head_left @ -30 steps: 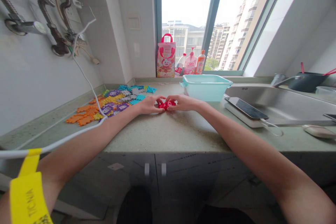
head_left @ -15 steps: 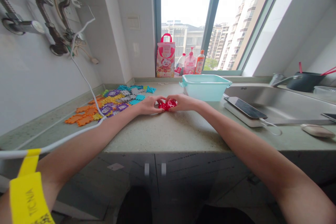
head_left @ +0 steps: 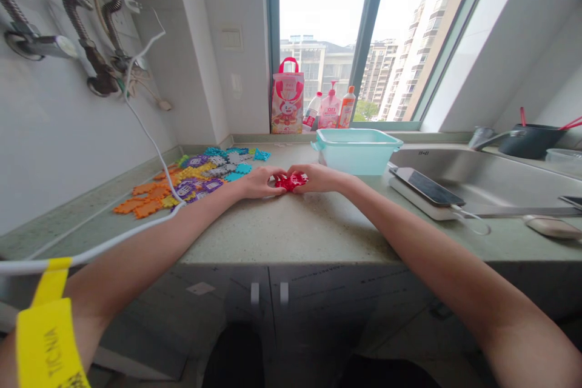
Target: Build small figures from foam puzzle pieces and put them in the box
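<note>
My left hand [head_left: 262, 182] and my right hand [head_left: 319, 178] meet over the middle of the counter. Between them are red plastic puzzle pieces [head_left: 291, 182] with notched edges, gripped by the fingers and thumbs of both hands. My fingers partly cover the red pieces, so I cannot tell how they join or how many there are. Left of my left hand spreads a pile of similar flat interlocking pieces: orange ones [head_left: 148, 199], yellow ones [head_left: 195, 170], purple ones [head_left: 213, 186], grey ones and blue ones [head_left: 244, 168].
A light-blue plastic basin [head_left: 357, 154] stands behind my right hand. To the right, a phone [head_left: 425, 186] with a cable lies beside the steel sink [head_left: 500, 185]. A white cable [head_left: 150, 139] crosses the pile. A pink bag [head_left: 287, 103] and several bottles line the windowsill.
Both hands stay in the same place on the red pieces. The red pieces have shifted very slightly between the fingers.
</note>
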`<state>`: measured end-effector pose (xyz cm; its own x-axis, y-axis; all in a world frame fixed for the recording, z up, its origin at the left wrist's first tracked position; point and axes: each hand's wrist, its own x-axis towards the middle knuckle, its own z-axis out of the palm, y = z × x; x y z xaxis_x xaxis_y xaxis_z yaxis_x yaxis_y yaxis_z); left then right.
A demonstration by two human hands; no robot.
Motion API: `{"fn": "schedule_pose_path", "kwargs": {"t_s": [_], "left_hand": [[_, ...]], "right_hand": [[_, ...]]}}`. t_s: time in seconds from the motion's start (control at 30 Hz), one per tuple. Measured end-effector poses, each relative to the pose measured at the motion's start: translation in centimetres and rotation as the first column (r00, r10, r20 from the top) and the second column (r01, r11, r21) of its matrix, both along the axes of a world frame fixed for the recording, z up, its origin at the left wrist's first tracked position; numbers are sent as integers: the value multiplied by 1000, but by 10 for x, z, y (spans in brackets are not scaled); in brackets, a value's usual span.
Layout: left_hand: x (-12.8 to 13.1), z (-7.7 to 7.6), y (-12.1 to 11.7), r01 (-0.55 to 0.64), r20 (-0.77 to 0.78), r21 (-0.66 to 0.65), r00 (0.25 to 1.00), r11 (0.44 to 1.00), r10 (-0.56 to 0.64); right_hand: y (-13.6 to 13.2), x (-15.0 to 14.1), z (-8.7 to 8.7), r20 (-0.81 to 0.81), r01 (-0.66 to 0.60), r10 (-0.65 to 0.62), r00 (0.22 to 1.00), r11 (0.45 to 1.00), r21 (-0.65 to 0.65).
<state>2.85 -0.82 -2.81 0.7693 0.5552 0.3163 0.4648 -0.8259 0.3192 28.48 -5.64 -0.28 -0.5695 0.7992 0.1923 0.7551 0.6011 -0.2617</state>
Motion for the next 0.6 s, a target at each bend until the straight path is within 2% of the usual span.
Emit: {"fn": "schedule_pose_path", "kwargs": {"t_s": [0.3, 0.47, 0.6], "left_hand": [[-1, 2, -3, 1, -4, -33, 1000, 999, -1], [-1, -1, -3, 45, 5, 9, 999, 999, -45], [0, 1, -6, 58, -48, -2, 997, 998, -58]], "right_hand": [[2, 1, -2, -28, -22, 23, 999, 1000, 6], [-1, 1, 0, -43, -76, 75, 996, 997, -19], [-3, -1, 0, -58, -90, 89, 994, 996, -17]]}}
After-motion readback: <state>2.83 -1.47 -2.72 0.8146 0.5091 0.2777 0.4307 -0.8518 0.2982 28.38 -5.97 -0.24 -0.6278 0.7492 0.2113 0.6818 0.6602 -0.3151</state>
